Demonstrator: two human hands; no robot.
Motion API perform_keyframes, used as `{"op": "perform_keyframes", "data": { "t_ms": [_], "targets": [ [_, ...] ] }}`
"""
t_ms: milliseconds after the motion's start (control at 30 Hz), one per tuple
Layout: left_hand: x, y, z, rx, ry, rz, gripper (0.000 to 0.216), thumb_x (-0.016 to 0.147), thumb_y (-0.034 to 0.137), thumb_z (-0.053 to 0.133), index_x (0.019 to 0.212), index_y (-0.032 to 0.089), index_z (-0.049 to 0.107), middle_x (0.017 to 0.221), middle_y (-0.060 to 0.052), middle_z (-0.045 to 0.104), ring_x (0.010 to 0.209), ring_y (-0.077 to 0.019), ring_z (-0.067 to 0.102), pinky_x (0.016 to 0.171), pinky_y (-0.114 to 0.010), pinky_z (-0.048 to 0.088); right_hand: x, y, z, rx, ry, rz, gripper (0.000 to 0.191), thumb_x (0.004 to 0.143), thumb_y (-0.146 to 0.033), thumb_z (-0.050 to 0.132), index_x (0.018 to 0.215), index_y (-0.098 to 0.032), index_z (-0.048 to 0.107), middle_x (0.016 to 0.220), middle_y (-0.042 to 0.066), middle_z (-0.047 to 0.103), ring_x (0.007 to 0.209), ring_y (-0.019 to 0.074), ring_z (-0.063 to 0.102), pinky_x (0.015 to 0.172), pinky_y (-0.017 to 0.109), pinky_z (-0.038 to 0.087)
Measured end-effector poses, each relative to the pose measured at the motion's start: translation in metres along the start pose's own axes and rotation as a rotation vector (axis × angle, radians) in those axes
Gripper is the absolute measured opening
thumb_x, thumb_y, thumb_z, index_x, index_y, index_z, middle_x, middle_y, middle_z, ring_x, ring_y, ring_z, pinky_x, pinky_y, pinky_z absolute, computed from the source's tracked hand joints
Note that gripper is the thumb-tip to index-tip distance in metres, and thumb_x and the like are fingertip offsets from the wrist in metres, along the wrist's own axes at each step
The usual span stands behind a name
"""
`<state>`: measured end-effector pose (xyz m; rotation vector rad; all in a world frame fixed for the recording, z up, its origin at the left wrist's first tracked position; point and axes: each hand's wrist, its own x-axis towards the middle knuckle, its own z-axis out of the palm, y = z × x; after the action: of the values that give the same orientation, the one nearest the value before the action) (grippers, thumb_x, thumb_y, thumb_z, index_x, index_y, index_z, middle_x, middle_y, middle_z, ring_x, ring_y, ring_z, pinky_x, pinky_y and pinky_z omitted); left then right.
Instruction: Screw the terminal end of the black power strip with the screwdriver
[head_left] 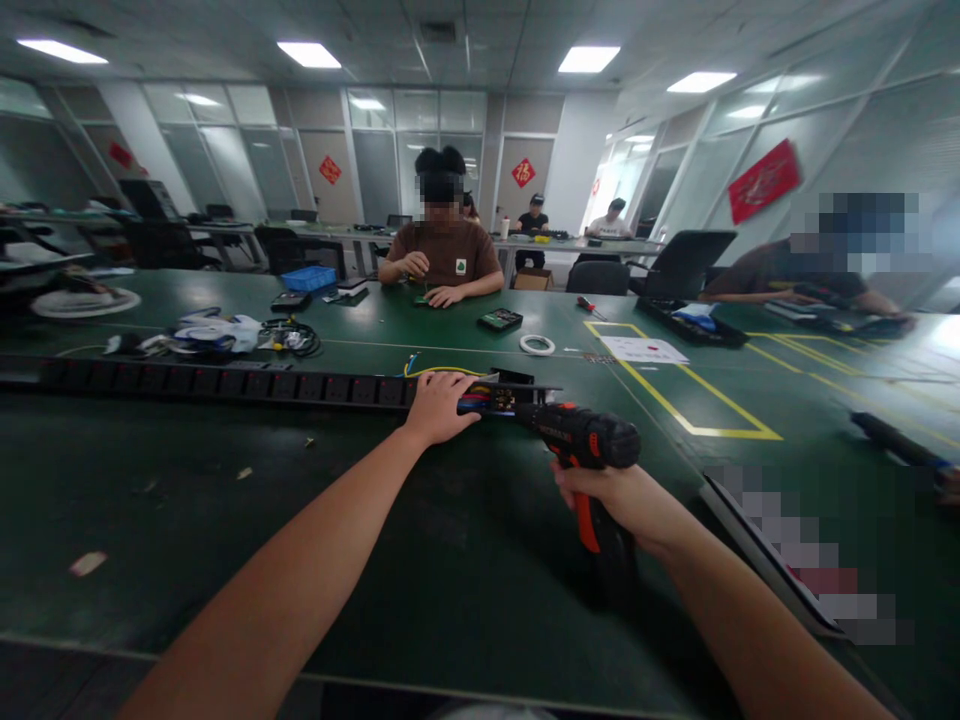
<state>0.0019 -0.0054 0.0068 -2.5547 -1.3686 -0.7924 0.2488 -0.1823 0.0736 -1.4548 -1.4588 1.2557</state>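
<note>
- The power strip [311, 387], long and black with a row of sockets, runs from the left edge of the frame to just right of centre.
- The left hand [439, 410] lies across it near its right end, fingers bent over the top and thumb stretched along the near side, slightly spread, holding it against the green table [337, 560].
- Right beside those fingertips, the strip's end is open, with coloured wires [472, 398] showing inside; a yellow wire [442, 371] loops behind the hand.
- The right hand [611, 495], right of centre, has its fingers closed around the grip of a black-and-orange power drill [581, 435].
- The drill's nose points left at the strip's open end, just short of the left fingers; whether its tip touches anything cannot be told.
- Beyond the strip, a white ring [537, 345] lies right of centre, with a tangle of cables [296, 338] to the left.
- In the upper middle, a co-worker [442, 250] in a brown shirt sits across the table.
</note>
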Motion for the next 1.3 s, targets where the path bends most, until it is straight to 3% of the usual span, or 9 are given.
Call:
{"op": "perform_keyframes", "data": {
  "t_ms": [1300],
  "targets": [
    [0.0002,-0.0006,0.0005,-0.008,0.009,-0.003,0.063,0.084,0.053,0.075,0.140,0.030,0.058,0.139,-0.006,0.063,0.130,-0.0327,0.053,0.115,-0.051,0.029,-0.0004,-0.0022,0.0021,0.030,0.012,0.035,0.015,0.071,-0.034,0.073,0.073,-0.020,0.067,0.061,0.000,0.063,0.062,0.0186,0.056,0.063,0.032,0.043]
  ]
}}
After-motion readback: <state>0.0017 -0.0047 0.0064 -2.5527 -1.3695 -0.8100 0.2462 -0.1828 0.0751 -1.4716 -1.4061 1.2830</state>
